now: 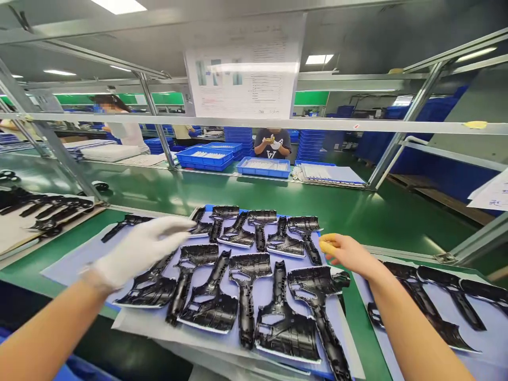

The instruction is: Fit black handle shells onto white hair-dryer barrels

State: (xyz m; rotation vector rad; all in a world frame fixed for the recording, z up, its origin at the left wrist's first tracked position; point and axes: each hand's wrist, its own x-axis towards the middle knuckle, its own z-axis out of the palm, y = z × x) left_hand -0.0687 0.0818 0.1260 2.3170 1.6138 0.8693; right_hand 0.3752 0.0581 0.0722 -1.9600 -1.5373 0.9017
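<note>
My left hand [145,246], in a white glove, is over the left side of the sheet with its fingers stretched out and nothing visible in them. My right hand [347,253] wears yellow finger covers; its fingers are apart and empty, beside the far right corner. Between them, two rows of black plastic housing halves with handles lie on a pale blue sheet [222,255]. Nearest to my right hand is a black housing half [305,226] in the back row. My left hand partly hides another housing half [148,288] in the front row.
More black housings lie on a sheet at right [452,296] and on a board at left [59,209]. A metal rail [337,125] with a hanging paper sheet [246,79] crosses ahead. Across the green bench [190,188] stand blue trays [264,168] and a co-worker [272,144].
</note>
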